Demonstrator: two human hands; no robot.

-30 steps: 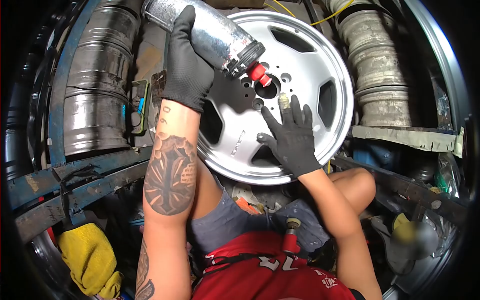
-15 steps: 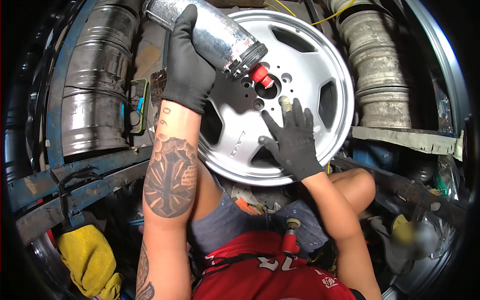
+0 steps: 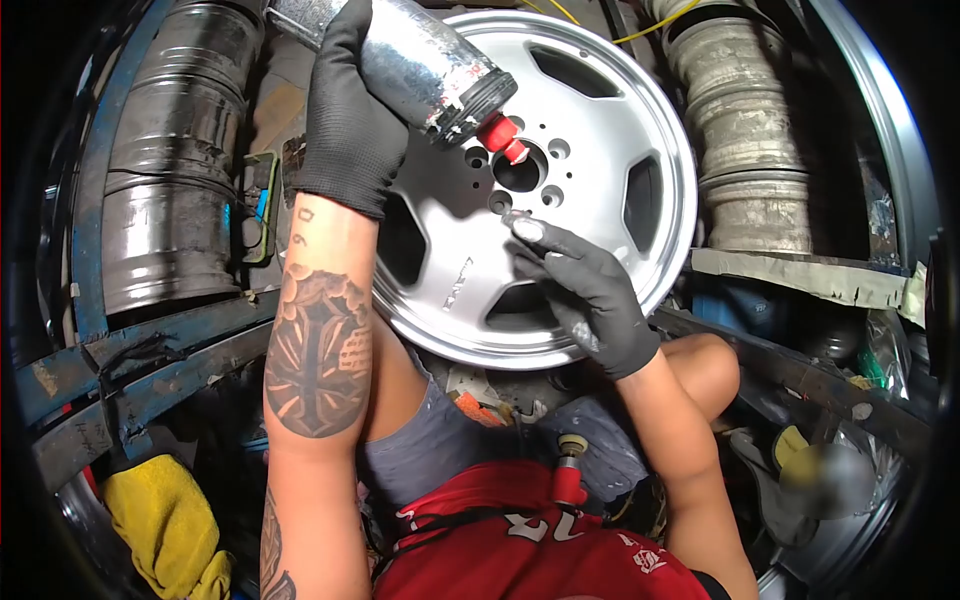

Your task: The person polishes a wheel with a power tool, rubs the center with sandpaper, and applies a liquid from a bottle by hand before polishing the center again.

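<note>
My left hand (image 3: 350, 125), in a black glove, grips a scuffed silver squeeze bottle (image 3: 425, 65) with a black collar. It is tilted so that its red nozzle (image 3: 503, 137) points down over the centre hole of a silver alloy wheel (image 3: 610, 170). Over the lower right of the wheel's face hovers my right hand (image 3: 600, 300), also black-gloved, its palm partly turned up. Its fingers are loosely bent and apart, with nothing gripped. A whitish smear sits on one fingertip, with a fainter mark near the thumb side.
Stacked metal rims (image 3: 175, 160) stand at the left, and more dull rims (image 3: 750, 140) at the right. Blue metal frame bars (image 3: 170, 350) run at the left. A yellow cloth (image 3: 165, 520) hangs lower left. A red-handled tool (image 3: 569, 475) rests by my lap.
My right hand has turned from palm down, fingers spread on the wheel, to partly palm up, showing the white smear. The bottle stays tilted in my left hand; the whole view has shifted slightly.
</note>
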